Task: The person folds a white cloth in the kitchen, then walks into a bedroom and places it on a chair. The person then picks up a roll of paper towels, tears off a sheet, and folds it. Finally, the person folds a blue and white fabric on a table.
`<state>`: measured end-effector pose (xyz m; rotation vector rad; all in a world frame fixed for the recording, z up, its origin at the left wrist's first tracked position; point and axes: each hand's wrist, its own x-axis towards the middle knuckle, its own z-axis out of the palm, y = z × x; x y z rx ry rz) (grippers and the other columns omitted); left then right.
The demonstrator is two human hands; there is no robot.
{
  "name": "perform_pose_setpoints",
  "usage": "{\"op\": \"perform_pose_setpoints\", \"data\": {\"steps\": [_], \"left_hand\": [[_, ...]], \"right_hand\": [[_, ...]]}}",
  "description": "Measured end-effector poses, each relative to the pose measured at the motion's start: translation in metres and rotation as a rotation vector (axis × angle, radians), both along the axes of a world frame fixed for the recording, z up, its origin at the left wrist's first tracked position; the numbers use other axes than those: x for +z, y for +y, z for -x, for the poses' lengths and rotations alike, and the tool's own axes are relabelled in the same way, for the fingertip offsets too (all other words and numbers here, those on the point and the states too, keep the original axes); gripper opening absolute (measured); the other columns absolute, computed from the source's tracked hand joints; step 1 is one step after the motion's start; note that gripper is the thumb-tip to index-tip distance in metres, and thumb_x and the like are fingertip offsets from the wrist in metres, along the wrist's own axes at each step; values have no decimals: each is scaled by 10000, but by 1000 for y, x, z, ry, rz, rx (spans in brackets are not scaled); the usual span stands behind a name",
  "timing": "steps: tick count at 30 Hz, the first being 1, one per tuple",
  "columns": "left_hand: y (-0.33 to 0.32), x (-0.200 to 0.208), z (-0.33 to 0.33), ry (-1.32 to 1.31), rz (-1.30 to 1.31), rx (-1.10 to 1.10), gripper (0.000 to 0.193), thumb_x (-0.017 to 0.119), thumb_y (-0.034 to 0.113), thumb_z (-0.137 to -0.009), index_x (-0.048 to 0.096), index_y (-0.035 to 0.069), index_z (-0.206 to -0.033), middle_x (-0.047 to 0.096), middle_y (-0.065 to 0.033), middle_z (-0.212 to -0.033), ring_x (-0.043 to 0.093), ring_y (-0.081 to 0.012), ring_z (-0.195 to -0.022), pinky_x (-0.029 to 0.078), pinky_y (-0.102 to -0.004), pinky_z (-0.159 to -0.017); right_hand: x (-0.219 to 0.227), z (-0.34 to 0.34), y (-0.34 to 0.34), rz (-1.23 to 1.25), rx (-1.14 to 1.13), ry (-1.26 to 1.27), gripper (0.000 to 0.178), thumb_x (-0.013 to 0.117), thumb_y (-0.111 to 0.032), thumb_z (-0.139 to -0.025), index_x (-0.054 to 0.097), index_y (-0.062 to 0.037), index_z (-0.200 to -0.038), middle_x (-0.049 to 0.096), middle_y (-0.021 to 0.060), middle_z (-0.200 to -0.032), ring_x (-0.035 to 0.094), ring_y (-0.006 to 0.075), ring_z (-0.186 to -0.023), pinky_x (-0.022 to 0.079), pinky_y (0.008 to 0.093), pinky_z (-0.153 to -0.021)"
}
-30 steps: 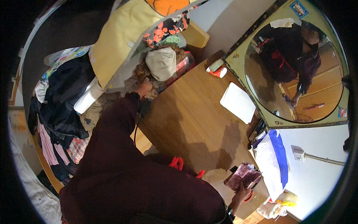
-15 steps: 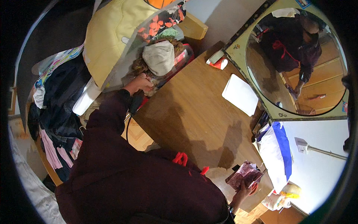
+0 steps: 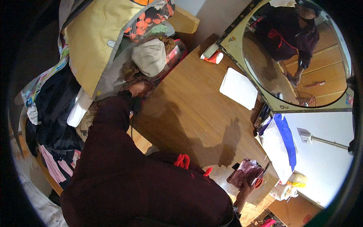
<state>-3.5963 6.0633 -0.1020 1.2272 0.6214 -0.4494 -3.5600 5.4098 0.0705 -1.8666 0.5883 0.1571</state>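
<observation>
My left hand [image 3: 139, 89] reaches into the gap at the desk's left edge, just below a pale grey knitted cap [image 3: 150, 57] and a brown furry thing [image 3: 130, 71]. Blur and shadow hide its fingers, so I cannot see whether it holds anything. At the lower right, my right hand [image 3: 246, 190] is closed round a dark reddish-brown pouch [image 3: 242, 177] with a pale pink, shiny upper part. This pouch is held over the desk's near right corner. Beside that hand shows a round red-orange thing [image 3: 258, 183], partly covered.
The brown wooden desk [image 3: 189, 94] carries a white sheet [image 3: 239, 89] and a red-and-white packet [image 3: 212, 56]. Behind it stands a round mirror [image 3: 295, 56] in a green frame. A yellow padded bag [image 3: 100, 41] and piled clothes [image 3: 56, 109] crowd the left.
My left hand has moved slightly down and left, deeper into shadow beside the desk. The view has shifted a little. My right hand keeps its hold on the pouch.
</observation>
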Motion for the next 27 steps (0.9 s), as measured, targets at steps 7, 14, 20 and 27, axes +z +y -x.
{"op": "perform_pose_setpoints", "data": {"steps": [7,14,20,27], "left_hand": [[6,-3,-2,20,151,-56,300,500,264,-855,494,69,-1083,534,-14,-831,509,-126,-678,425,-258,-575],[1,68,12,-25,114,14,392,514,235,-847,442,41,-1180,563,-55,-929,579,-172,-778,485,-307,-700],[-26,145,-9,1,-133,-98,475,543,303,-832,415,32,-1200,548,-92,-1051,583,-183,-828,487,-307,-726],[-106,186,-73,-269,-293,-84,410,515,290,-848,467,20,-1152,553,-104,-1059,569,-175,-894,462,-293,-770]], "right_hand": [[7,-1,8,81,-2,25,367,605,13,-706,523,-21,-1063,588,40,-864,538,118,-647,425,225,-509],[8,-4,20,-58,80,-113,358,592,21,-717,525,3,-1068,599,67,-924,578,137,-739,460,233,-589],[11,-10,10,-21,37,-6,288,617,-49,-728,557,-13,-1008,597,4,-817,499,70,-571,378,205,-459],[-8,-13,-34,-187,24,-35,273,601,-8,-731,544,-4,-998,592,30,-870,538,111,-720,428,246,-609]]}}
